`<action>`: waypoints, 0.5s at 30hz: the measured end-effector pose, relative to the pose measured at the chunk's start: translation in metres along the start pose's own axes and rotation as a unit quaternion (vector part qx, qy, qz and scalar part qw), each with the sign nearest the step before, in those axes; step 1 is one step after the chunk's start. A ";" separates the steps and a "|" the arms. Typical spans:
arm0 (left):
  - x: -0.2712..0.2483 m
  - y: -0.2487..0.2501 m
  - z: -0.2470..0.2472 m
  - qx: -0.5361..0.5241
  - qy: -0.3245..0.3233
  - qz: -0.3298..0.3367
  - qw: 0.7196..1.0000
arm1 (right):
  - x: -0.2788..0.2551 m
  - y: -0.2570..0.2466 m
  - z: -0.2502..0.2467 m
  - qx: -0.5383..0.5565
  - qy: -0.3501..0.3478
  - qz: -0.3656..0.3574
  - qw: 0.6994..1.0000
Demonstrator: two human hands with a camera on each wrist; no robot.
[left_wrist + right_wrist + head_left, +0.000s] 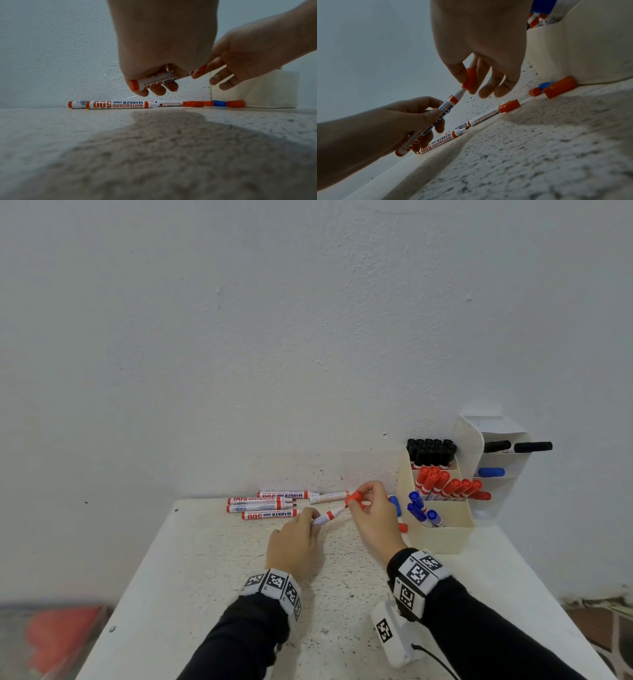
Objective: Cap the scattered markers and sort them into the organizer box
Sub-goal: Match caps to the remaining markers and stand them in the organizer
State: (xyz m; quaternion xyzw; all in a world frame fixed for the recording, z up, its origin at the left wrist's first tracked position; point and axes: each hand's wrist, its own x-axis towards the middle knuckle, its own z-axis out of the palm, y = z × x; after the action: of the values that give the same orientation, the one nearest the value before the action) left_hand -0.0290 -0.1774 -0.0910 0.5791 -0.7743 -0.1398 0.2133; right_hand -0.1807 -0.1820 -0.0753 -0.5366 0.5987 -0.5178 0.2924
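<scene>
Setting: white speckled table [342,594] pushed against a plain pale wall [274,320].
Left hand: the left hand [294,546] has its fingers and thumb curled round the barrel of an uncapped red marker [328,517], held clear of the table with its tip pointing toward the right hand.
Right hand: the right hand [375,522] pinches a red cap [354,498] between thumb and forefinger, the other fingers loosely spread below; in the right wrist view the cap's open end sits right at the marker's tip, though whether it has slipped on at all is hard to tell.
Loose markers: four red markers [262,505] lie side by side near the wall, left of the hands; at least two show bare tips. A fifth, the capped red marker [489,115], lies just beyond the hands.
Loose caps: a few red caps [235,103] and a blue cap [219,103] lie at the foot of the organizer.
Organizer box: the cream organizer box [445,537] stands at the table's right rear, touching the wall side. Black markers [431,451] fill its back compartment, red ones the middle, blue ones the front.
Wrists: tagged bands [274,585] over dark sleeves.
</scene>
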 end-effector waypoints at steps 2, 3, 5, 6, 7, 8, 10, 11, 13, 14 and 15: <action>0.000 -0.001 0.000 -0.007 -0.001 -0.001 1.000 | 0.001 0.002 0.000 0.012 -0.036 0.035 0.999; 0.000 -0.001 0.000 -0.007 -0.002 0.000 1.000 | 0.000 0.004 0.001 0.031 -0.057 0.056 0.996; -0.001 -0.001 0.000 -0.017 -0.008 0.007 1.000 | -0.001 0.007 0.000 0.057 -0.070 0.080 0.993; -0.001 0.000 0.001 -0.022 -0.011 0.011 1.000 | -0.001 0.007 -0.001 0.064 -0.074 0.083 0.992; 0.000 0.000 0.001 -0.026 -0.013 0.013 1.000 | -0.002 0.007 -0.002 0.073 -0.083 0.085 0.990; 0.000 0.000 0.001 -0.032 -0.014 0.013 0.999 | -0.003 0.007 -0.003 0.077 -0.093 0.085 0.989; -0.001 0.002 0.001 -0.045 -0.014 0.014 0.999 | -0.004 0.008 -0.005 0.070 -0.106 0.078 0.989; -0.001 0.003 0.001 -0.050 -0.015 0.015 0.999 | -0.004 0.008 -0.006 0.055 -0.109 0.073 0.990; -0.002 0.005 -0.002 -0.052 -0.016 0.023 0.998 | -0.005 0.008 -0.008 0.005 -0.121 0.066 0.990; -0.003 0.006 -0.003 -0.044 -0.017 0.032 0.998 | -0.005 0.008 -0.010 -0.021 -0.127 0.069 0.989; -0.003 0.007 -0.004 -0.027 -0.018 0.042 0.999 | -0.004 0.008 -0.011 -0.041 -0.129 0.074 0.988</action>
State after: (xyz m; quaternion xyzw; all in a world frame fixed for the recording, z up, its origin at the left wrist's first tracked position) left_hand -0.0321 -0.1719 -0.0844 0.5371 -0.7978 -0.1624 0.2207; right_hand -0.1918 -0.1753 -0.0801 -0.5648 0.6145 -0.3962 0.3827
